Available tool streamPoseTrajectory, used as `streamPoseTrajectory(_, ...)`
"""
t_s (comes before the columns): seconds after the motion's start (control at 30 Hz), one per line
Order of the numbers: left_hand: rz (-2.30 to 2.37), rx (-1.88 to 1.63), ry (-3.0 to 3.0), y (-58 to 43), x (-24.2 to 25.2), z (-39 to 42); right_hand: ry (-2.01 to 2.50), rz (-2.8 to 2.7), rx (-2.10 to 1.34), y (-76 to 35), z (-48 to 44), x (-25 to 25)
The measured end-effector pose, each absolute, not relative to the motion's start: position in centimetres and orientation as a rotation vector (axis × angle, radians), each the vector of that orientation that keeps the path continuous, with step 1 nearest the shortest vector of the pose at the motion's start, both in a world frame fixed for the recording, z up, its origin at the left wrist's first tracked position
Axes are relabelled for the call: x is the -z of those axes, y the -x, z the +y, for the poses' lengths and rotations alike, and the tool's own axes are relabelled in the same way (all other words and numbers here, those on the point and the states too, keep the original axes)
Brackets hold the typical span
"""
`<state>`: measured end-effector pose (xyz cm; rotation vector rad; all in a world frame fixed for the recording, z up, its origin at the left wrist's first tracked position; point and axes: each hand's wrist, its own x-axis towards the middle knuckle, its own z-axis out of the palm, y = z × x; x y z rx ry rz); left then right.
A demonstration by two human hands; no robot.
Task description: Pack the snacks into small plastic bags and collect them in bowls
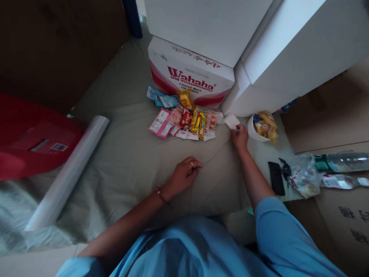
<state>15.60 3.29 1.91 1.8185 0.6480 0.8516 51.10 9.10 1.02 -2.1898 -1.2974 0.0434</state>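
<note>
My right hand (240, 137) reaches forward, its fingertips pinching the near edge of a small white packet (231, 121). My left hand (186, 174), wearing a ring and a bracelet, rests over the cloth with curled fingers, and I see nothing in them. Ahead of both hands lies a group of snack packs: blue packets (165, 100), a yellow pack (186, 99), a pink packet (160, 123), a red packet (186, 118) and gold-wrapped sticks (198, 122). Right of my right hand stands a white bowl (253, 132) holding wrapped yellow snacks (266, 125).
Behind the snacks stands a Wahaha water carton (190, 77), with white boxes (207, 27) above and beside it. A plastic film roll (69, 173) and a red bag (31, 138) lie left. A black phone (276, 178), a clear plastic bag (305, 175) and bottles (343, 161) are at right.
</note>
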Motion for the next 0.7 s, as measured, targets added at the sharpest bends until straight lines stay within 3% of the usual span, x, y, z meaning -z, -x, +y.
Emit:
streamPoseTrajectory(0.2,0.718,-0.745,-1.626,-16.0,0.0,5.4,2.249,-1.287,0.031,-48.3,10.2,-1.5)
streamPoseTrajectory(0.43,0.695,-0.721,-1.484,-16.0,0.4,5.6,2.242,-1.538,-0.396,-40.5,8.0,-1.6)
streamPoseTrajectory(0.57,0.683,-0.677,-1.212,-16.0,0.4,6.1,2.021,-1.270,-0.535,-38.7,4.3,-2.8)
streamPoseTrajectory(0.7,0.661,-0.586,-1.088,-15.8,0.1,6.1,1.688,-0.865,-0.905,-36.2,-1.2,-3.1)
